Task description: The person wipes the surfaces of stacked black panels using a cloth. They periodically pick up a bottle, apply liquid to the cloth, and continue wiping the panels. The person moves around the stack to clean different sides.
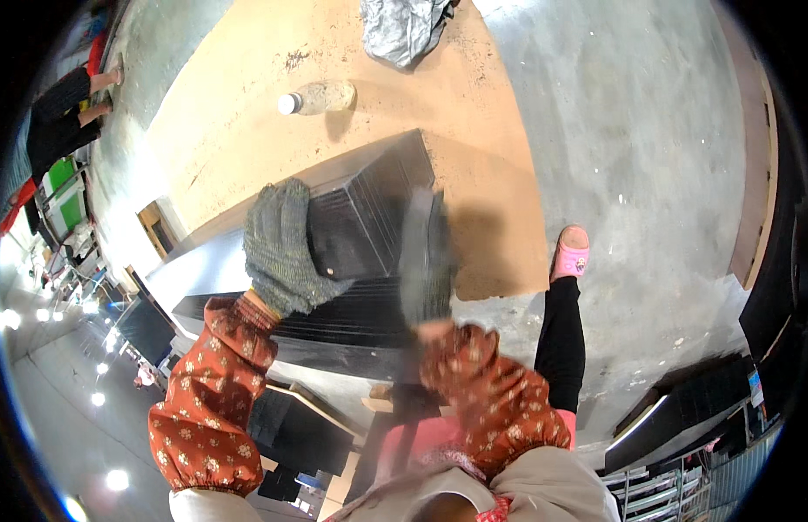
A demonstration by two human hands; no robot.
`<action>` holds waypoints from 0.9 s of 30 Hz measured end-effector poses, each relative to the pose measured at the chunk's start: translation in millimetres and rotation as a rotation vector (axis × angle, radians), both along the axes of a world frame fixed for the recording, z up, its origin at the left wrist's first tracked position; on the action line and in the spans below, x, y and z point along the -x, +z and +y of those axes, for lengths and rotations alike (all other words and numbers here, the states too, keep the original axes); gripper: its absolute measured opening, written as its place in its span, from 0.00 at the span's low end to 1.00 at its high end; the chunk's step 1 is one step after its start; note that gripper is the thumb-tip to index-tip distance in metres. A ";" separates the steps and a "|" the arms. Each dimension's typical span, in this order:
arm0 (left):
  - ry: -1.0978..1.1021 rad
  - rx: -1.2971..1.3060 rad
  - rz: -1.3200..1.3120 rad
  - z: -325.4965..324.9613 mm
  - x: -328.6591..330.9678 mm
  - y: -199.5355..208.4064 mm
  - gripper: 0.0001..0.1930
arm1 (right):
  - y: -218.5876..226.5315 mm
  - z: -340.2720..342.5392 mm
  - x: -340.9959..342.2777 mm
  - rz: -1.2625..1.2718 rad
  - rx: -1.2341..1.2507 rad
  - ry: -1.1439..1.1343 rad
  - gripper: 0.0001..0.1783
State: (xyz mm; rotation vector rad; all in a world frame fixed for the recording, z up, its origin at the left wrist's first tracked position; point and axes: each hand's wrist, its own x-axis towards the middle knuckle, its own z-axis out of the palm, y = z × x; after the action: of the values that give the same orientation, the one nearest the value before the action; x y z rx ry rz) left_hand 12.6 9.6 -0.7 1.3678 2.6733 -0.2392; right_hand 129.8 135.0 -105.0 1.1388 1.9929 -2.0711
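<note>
A stack of glossy black panels (356, 230) lies in front of me, its layered edges facing right. My left hand (284, 248), in a dark grey knit glove, rests spread on top of it with the thumb held apart. At the stack's right end is my right hand (427, 261), gloved too and blurred by motion. Its fingers look straight and upright alongside the layered edges; whether they touch them I cannot tell. More black panels (343, 335) lie lower, nearer to me, partly covered by my hands and sleeves.
Beyond the stack, a tan board (487, 174) on the grey floor (647, 165) bears a clear bottle (327, 97) on its side and a crumpled grey sheet (404, 30). My foot in a pink slipper (573, 257) stands right of the board. Another person's legs (65, 109) show far left.
</note>
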 end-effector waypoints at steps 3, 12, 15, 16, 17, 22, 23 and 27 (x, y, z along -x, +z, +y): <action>-0.013 -0.067 0.003 1.6 0.8 -1.9 0.54 | -9.7 -11.8 -6.8 -0.033 -0.040 0.026 0.27; -0.054 -0.074 -0.020 12.6 4.1 1.3 0.57 | -127.3 2.0 24.0 -0.108 0.001 0.006 0.31; -0.004 -0.067 -0.022 2.8 1.9 2.2 0.55 | -106.3 -9.5 11.2 -0.102 -0.018 0.200 0.30; 0.011 -0.096 -0.012 3.4 0.8 0.4 0.54 | -104.3 -9.5 9.2 -0.060 -0.136 0.245 0.29; 0.015 -0.107 -0.012 7.7 1.9 1.1 0.51 | -114.3 -5.6 13.7 0.037 -0.318 0.220 0.28; 0.072 -0.135 -0.055 10.1 5.2 8.1 0.45 | -144.8 17.8 52.0 0.277 -0.682 0.172 0.24; 0.103 -0.121 -0.055 4.0 1.1 15.7 0.45 | -135.1 17.2 63.1 0.246 -0.594 0.199 0.23; 0.128 -0.320 -0.119 5.2 8.6 3.2 0.44 | -121.4 47.0 72.6 0.392 -0.633 0.505 0.23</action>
State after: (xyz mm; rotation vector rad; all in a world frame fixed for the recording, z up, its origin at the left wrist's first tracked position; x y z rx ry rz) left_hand 4.0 14.8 2.5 1.2321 2.7683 0.2861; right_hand 57.2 182.0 -226.4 0.1785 2.8538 -1.5229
